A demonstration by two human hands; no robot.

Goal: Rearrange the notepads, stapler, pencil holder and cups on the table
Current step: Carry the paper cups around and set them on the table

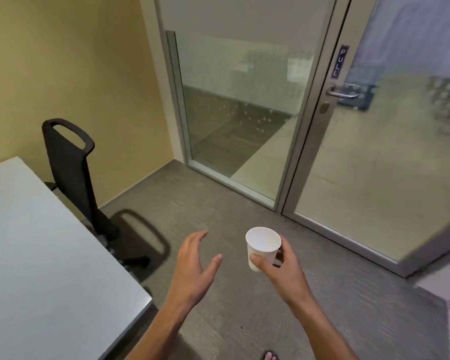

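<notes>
A person stands beside a table, both bare forearms reaching forward over a grey carpeted floor. The right hand holds a small white paper cup, pinched low on its wall: the thumb presses the near side, the other fingers wrap round the far side, mostly hidden behind it. The cup sits upright above those fingers, well clear of the table, its open mouth tilted slightly toward the viewer. The inside looks empty.

The cup appears very light and thin-walled, so it would probably buckle under a hard squeeze. A gentle hold round the lower half, as here, seems right; the rolled rim is the stiffest part and would also take a grip. The paper looks dry and matte, unlikely to slip.

It is plain white with no print, tapering toward the base, its rim a clean round ring.

The left hand is empty, fingers spread and loosely curved, palm turned toward the cup, a short gap to the left of it and not touching.

The pale grey table lies further left of that open hand; its visible part is nearly bare. A black chair stands beyond its corner. Ahead is a glass door marked "PULL".
</notes>
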